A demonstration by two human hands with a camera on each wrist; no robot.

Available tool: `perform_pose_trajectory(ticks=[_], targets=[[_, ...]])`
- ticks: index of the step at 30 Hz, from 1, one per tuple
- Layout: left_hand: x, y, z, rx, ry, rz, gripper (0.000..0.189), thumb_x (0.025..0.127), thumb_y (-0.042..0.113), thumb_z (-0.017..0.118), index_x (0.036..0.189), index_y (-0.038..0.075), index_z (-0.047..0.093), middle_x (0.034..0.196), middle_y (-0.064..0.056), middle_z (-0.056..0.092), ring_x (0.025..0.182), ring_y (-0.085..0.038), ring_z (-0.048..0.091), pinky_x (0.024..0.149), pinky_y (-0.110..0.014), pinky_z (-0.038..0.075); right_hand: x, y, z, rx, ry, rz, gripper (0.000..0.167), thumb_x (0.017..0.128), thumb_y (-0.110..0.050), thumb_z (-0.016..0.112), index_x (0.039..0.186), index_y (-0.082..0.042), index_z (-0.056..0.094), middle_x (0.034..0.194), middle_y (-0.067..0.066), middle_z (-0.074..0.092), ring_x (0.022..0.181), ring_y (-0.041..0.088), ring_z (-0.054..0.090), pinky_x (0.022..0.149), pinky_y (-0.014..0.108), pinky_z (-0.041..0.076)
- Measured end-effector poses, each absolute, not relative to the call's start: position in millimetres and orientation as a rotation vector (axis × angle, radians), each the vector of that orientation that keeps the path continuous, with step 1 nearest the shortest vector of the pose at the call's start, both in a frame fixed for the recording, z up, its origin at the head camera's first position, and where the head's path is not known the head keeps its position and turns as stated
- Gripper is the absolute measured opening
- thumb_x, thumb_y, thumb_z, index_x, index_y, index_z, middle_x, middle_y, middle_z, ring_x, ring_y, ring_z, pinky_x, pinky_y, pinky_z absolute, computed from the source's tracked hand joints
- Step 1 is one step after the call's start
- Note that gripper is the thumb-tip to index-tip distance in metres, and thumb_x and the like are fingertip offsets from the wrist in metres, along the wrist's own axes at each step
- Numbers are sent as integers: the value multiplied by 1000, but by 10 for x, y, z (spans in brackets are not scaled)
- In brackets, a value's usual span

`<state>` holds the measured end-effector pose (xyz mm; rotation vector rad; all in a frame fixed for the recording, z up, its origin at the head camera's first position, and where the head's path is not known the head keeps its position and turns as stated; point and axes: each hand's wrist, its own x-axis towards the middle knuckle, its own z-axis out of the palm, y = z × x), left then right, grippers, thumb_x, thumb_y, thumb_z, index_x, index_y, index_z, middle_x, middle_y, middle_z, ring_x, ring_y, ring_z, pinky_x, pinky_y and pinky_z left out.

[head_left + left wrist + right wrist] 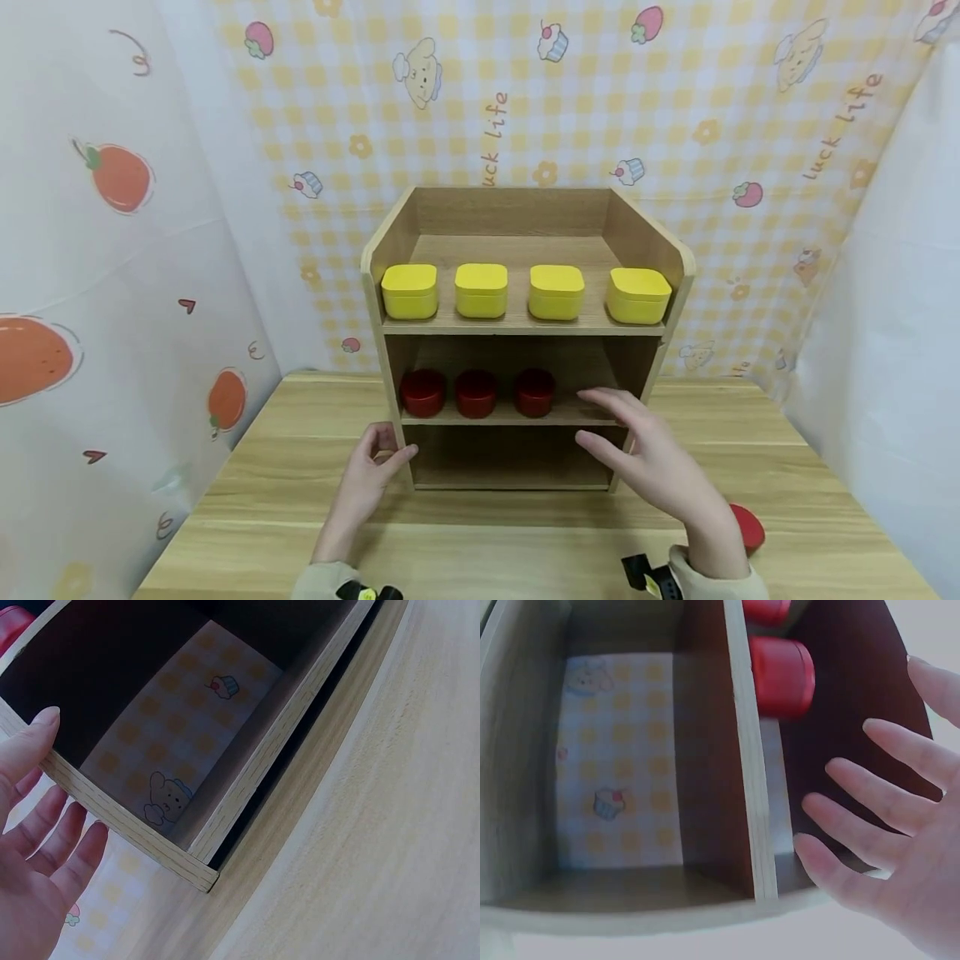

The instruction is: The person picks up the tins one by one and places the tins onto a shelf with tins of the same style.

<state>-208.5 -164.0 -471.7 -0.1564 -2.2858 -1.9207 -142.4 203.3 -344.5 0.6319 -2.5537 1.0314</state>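
Observation:
A wooden shelf unit (495, 331) with three levels stands on the table. My left hand (372, 467) holds the edge of its left side panel (127, 817), low down, thumb at the front and fingers along the outer face. My right hand (652, 458), fingers spread and holding nothing, is at the right end of the middle level. Three red round containers, a left one (423, 393), a middle one (476, 393) and a right one (534, 392), stand in a row on that level; the right one is closest to my right hand.
Several yellow lidded boxes (482, 291) line the front of the top level. Another red round object (748, 528) lies on the table (810, 500), partly hidden behind my right wrist. A patterned cloth (480, 108) hangs behind the shelf unit, with white sheets at both sides.

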Motion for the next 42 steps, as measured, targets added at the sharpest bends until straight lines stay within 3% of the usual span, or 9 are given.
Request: perform_pose_trajectory(ticks=[5, 14, 20, 25, 33, 42], targets=[[-2085, -1648, -4712, -166, -2288, -1913, 38, 87, 16, 76, 115, 3, 53, 103, -10, 53, 100, -20, 51, 82, -24, 49, -1313, 2228, -3522, 542, -2561, 1057, 39, 95, -27, 67, 131, -15, 59, 130, -2, 58, 116, 20, 53, 85, 42, 49], [-2079, -1640, -4706, -164, -2291, -1911, 40, 88, 18, 76, 116, 2, 52, 103, -11, 53, 101, -19, 50, 83, -23, 48, -1226, 2567, -3724, 271, -2620, 1158, 42, 94, -30, 67, 131, -12, 58, 131, 11, 57, 117, 34, 51, 87, 54, 45], [-2067, -1632, -4690, -159, -2291, -1913, 39, 87, 16, 75, 115, 1, 52, 103, -11, 52, 100, -19, 50, 83, -23, 48, -1180, 2806, -3840, 236, -2658, 989, 39, 94, -25, 68, 127, -6, 60, 126, 12, 61, 111, 32, 55, 85, 45, 49], [-2065, -1625, -4688, -160, -2295, -1896, 42, 88, 16, 75, 117, -1, 51, 103, -10, 53, 100, -18, 51, 84, -22, 48, -1128, 2986, -3965, 205, -2697, 983, 40, 92, -22, 70, 126, -3, 60, 126, 18, 60, 110, 38, 55, 80, 45, 52], [-2068, -1605, -4685, -153, -2304, -1893, 43, 87, 16, 76, 118, 0, 52, 104, -11, 54, 101, -19, 52, 84, -22, 48, -1066, 3461, -4195, 31, -2897, 1168, 56, 92, -22, 70, 134, 8, 48, 131, 35, 49, 112, 52, 50, 79, 49, 52], [-2066, -1618, -4698, -129, -2301, -1905, 43, 87, 16, 76, 119, 1, 52, 104, -11, 54, 100, -18, 52, 83, -22, 48, -1036, 3822, -4489, -80, -3007, 1399, 64, 91, -22, 70, 138, 11, 40, 131, 34, 48, 106, 40, 58, 77, 38, 49]])
